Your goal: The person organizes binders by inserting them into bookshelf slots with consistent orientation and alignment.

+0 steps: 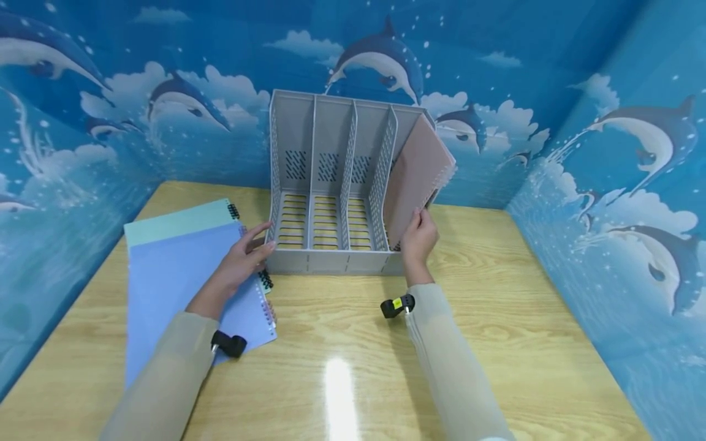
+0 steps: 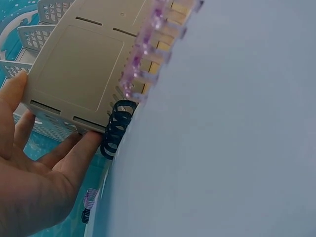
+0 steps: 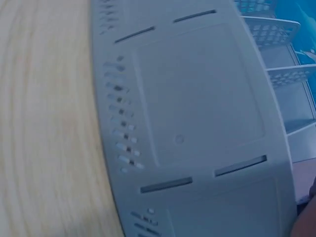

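Note:
A grey file organizer (image 1: pixel 331 262) with upright dividers stands on the table. A pinkish spiral notebook (image 1: pixel 417 168) leans tilted in its rightmost compartment. My right hand (image 1: pixel 419 239) grips that notebook by its lower right edge, at the organizer's front. At the opposite end, my left hand (image 1: pixel 242 260) holds the organizer's left front corner, thumb and fingers spread over its edge and side. The left wrist view shows these fingers (image 2: pixel 86 150) against the organizer's side. Only a sliver of the right hand (image 3: pixel 305 222) enters the right wrist view.
Under my left forearm lies a stack of spiral notebooks, a blue-violet one (image 1: pixel 176 275) over a mint green one (image 1: pixel 176 222). The other organizer compartments show bare slatted floors. Walls printed with dolphins (image 1: pixel 380 58) enclose the wooden table (image 1: pixel 496 318) at the back and sides.

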{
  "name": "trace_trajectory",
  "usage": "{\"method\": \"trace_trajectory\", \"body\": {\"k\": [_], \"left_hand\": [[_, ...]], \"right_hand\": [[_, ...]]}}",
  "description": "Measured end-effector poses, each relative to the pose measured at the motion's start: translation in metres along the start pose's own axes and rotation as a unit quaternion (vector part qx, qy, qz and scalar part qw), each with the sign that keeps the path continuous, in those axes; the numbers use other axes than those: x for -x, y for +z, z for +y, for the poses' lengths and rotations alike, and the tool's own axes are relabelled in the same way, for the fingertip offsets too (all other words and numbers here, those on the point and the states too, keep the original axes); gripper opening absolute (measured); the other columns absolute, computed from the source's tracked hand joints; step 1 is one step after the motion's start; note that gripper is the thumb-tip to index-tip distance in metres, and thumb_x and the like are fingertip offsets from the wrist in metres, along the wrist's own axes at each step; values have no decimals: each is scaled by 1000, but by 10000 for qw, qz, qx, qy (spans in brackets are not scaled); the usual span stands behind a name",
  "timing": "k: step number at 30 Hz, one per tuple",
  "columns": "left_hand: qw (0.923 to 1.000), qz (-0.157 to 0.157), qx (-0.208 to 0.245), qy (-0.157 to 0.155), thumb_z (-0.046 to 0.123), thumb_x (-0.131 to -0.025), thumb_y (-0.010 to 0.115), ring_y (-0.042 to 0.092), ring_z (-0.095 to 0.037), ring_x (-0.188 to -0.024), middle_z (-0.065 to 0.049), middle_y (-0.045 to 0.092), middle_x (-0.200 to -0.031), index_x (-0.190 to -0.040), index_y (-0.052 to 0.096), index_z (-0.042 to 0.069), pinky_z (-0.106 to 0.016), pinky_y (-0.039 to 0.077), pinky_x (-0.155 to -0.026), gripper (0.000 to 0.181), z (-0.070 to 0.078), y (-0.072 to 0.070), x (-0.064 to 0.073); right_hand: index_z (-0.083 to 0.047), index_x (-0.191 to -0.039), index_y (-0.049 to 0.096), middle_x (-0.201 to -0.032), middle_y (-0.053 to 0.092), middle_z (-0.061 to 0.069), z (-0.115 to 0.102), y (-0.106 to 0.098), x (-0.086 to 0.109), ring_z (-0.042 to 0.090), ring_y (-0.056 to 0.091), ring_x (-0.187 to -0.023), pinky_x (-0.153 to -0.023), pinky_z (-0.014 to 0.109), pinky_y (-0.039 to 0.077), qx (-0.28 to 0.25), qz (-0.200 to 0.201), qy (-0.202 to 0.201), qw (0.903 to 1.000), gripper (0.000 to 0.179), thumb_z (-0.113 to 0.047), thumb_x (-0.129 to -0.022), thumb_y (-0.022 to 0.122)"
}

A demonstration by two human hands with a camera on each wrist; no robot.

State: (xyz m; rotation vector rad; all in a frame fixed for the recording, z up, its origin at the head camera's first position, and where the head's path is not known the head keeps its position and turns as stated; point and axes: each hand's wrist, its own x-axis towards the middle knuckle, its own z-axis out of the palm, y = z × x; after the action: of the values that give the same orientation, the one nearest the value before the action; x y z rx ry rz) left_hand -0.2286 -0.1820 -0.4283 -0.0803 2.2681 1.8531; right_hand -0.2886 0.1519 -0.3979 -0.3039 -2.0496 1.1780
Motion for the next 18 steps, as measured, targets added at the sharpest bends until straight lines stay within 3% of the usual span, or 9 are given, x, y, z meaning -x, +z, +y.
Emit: {"method": "trace_trajectory", "body": {"k": [8, 13, 18], "left_hand": [[9999, -104, 65, 72, 38, -100, 54, 24, -38, -143, -15, 15, -161, -155, 20, 37, -56, 32, -110, 65, -3, -2, 1], [9997, -169, 112, 140, 44, -97, 57, 24, -39, -143, -15, 14, -161, -155, 19, 37, -56, 32, -110, 70, -2, -2, 2], [9998, -122, 117, 104, 51, -93, 58, 25, -37, -143, -14, 16, -161, -154, 20, 39, -54, 33, -110, 73, 0, -2, 1]], "right_hand": [[3, -98, 76, -96, 73, 18, 0, 4, 0, 32, 69, -84, -78, 43, 56, -231, 351, 444, 9981, 19, -13, -94, 65], [1, -97, 76, -92, 73, 17, -1, 6, -2, 27, 69, -79, -72, 38, 57, -434, 670, 724, 9942, 20, -17, -90, 71], [4, -98, 75, -94, 73, 20, -3, 5, -4, 30, 70, -83, -75, 38, 58, -446, 668, 642, 9947, 21, -14, -91, 70]]}}
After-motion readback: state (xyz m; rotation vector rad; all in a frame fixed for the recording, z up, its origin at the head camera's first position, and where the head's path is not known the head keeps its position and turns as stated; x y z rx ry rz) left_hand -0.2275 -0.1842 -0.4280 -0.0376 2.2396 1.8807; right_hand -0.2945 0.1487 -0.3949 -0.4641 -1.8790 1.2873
